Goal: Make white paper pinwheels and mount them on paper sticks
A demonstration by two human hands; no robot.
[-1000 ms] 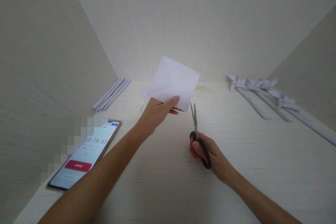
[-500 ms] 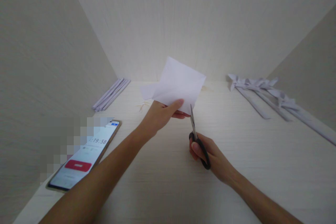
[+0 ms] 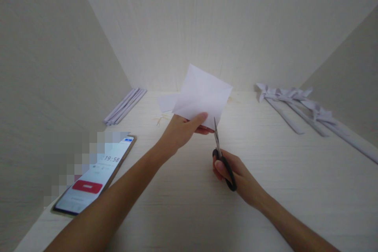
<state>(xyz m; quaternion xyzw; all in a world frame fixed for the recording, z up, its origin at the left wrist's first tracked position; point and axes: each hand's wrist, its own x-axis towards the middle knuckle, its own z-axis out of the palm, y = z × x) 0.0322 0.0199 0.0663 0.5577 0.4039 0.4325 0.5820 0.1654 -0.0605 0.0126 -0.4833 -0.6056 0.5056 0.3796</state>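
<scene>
At the lower edge of the white paper sheet (image 3: 203, 93), the left hand (image 3: 181, 132) is pinched on it, thumb on top, fingers beneath. Below the sheet's lower right, the right hand (image 3: 240, 171) is closed around the black-handled scissors (image 3: 218, 144), one blade overlapping the sheet. Left of the sheet lie rolled paper sticks (image 3: 125, 107).

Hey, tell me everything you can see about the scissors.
The scissors have black, plastic-looking handles and slim, grey, metallic-looking blades. The right hand grips them, tips pointing forward. One blade overlaps the white paper near its lower right corner; how far they're open, and whether they touch it, is unclear.
</scene>
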